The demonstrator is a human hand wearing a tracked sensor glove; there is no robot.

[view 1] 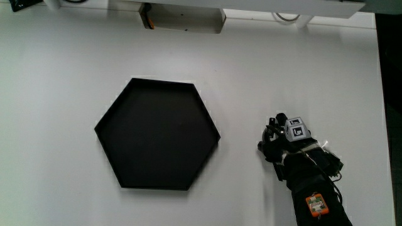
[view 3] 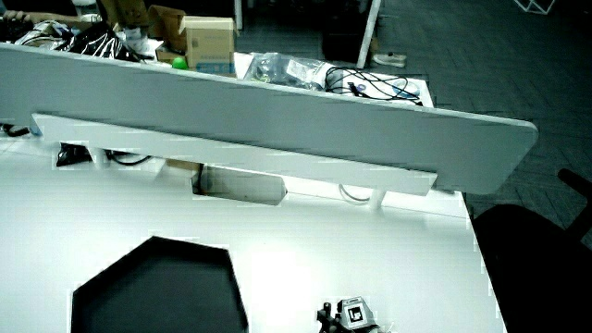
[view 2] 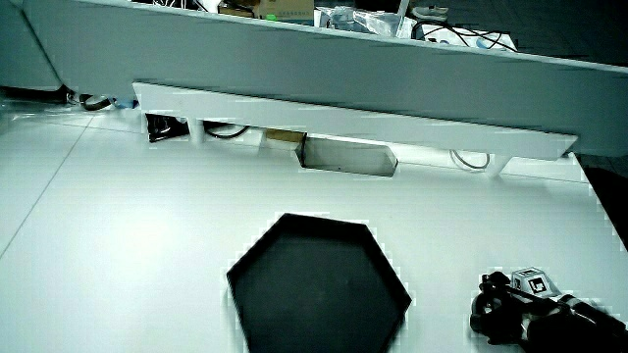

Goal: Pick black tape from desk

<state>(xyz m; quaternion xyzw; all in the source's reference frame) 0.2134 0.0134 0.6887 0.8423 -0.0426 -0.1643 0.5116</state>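
Main view: the hand (view 1: 281,141) sits low on the white desk (view 1: 63,63), beside the black hexagonal tray (view 1: 157,135) and apart from it, a strip of bare desk between them. The forearm (view 1: 311,188) runs back from it toward the person's edge of the desk. No black tape shows anywhere on the open desk or in the tray; if it is here, it most likely lies beneath the hand, black on black, so I cannot tell which way it lies from the hand or how it is oriented. The fingers seem curled down toward the desk, but whether they grip anything I cannot tell.

In a side view, the hand (view 2: 510,309) is again down at desk level beside the tray (view 2: 319,289), nearer to the person than the low partition (view 2: 343,69). Dark bulk under the marker cube (view 2: 530,282) could be glove or tape.

In a side view, only the cube (view 3: 353,313) and the top of the hand (view 3: 335,320) show, near the tray (view 3: 157,287); no tape is visible.
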